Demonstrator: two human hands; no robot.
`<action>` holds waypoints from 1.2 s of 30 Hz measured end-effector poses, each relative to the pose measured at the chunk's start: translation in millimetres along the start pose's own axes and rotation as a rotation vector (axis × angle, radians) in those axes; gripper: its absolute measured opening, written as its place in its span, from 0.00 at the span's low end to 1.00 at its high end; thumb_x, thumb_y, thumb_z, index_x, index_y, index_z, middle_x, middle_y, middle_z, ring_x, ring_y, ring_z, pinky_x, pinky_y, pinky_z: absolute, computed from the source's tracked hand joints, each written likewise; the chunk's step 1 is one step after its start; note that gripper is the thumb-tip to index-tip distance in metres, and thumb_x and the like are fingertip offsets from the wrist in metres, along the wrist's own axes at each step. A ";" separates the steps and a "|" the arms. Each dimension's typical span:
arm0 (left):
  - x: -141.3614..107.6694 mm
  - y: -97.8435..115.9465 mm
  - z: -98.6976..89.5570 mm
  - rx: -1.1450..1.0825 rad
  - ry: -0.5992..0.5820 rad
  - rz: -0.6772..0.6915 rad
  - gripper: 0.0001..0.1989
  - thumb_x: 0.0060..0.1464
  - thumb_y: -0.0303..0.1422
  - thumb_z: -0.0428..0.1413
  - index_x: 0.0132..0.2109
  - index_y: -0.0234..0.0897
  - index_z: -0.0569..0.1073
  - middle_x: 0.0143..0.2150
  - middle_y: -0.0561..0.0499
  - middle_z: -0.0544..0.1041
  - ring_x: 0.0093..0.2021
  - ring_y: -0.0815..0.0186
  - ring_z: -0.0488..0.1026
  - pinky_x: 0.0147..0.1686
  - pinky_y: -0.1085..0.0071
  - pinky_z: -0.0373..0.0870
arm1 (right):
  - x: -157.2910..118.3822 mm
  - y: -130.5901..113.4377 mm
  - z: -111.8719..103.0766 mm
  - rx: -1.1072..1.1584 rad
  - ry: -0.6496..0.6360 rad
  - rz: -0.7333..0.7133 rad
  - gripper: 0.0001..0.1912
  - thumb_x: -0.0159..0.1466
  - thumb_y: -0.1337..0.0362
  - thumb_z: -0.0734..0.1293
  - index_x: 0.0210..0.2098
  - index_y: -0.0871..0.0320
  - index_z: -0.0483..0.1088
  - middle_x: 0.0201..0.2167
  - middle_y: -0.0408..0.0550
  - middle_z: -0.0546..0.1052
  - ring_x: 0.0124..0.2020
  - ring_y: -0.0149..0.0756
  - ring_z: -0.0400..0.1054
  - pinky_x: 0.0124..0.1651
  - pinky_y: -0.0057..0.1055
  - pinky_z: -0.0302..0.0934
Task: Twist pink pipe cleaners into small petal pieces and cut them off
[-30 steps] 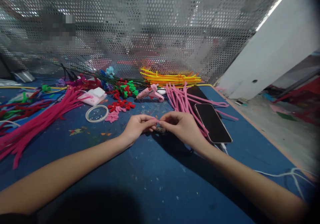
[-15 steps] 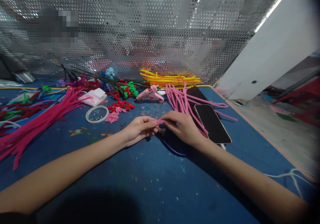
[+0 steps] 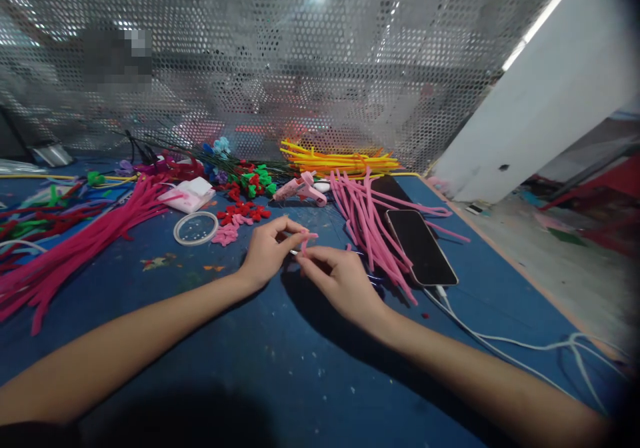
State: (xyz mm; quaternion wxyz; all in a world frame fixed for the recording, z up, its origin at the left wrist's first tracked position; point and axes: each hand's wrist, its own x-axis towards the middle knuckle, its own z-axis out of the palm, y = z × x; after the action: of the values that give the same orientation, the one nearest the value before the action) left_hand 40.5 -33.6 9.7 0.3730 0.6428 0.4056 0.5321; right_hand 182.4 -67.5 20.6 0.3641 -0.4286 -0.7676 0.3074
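Both hands meet above the middle of the blue table, pinching a short pink pipe cleaner (image 3: 311, 236) that is bent between them. My left hand (image 3: 270, 249) grips it between thumb and forefinger. Just below, my right hand (image 3: 345, 285) has closed fingertips on its lower part. A small white tip (image 3: 294, 253) shows between the hands; I cannot make out what it is. Beyond my right hand lies a bundle of long pink pipe cleaners (image 3: 367, 211). A dark blue handle (image 3: 376, 280) is mostly hidden behind that hand.
A phone (image 3: 423, 248) with a white cable (image 3: 525, 347) lies at right. Farther back are a pink glue gun (image 3: 300, 189), yellow pipe cleaners (image 3: 345, 159), a tape roll (image 3: 176, 230), pink twisted shapes (image 3: 226, 233) and red ones (image 3: 245, 212). Magenta pipe cleaners (image 3: 95, 235) spread at left.
My hands have shifted left, the right one also lower and nearer me. The pink pipe cleaner now shows a bent end above the fingers. More of the pink bundle and the cable is uncovered.
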 end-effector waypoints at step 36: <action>23.2 29.2 -62.3 -0.511 -0.011 -0.344 0.07 0.42 0.27 0.61 0.33 0.33 0.73 0.29 0.53 0.75 0.27 0.74 0.71 0.28 0.76 0.69 | -5.0 20.8 -49.7 -0.834 -0.333 0.227 0.07 0.53 0.67 0.61 0.32 0.64 0.65 0.32 0.57 0.73 0.33 0.41 0.67 0.32 0.31 0.54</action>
State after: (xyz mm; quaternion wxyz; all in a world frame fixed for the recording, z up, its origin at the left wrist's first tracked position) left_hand -14.9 -20.7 54.9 0.6093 0.4531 0.3594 0.5424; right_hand 234.1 -54.8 30.0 -0.0034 -0.5646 -0.8219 0.0750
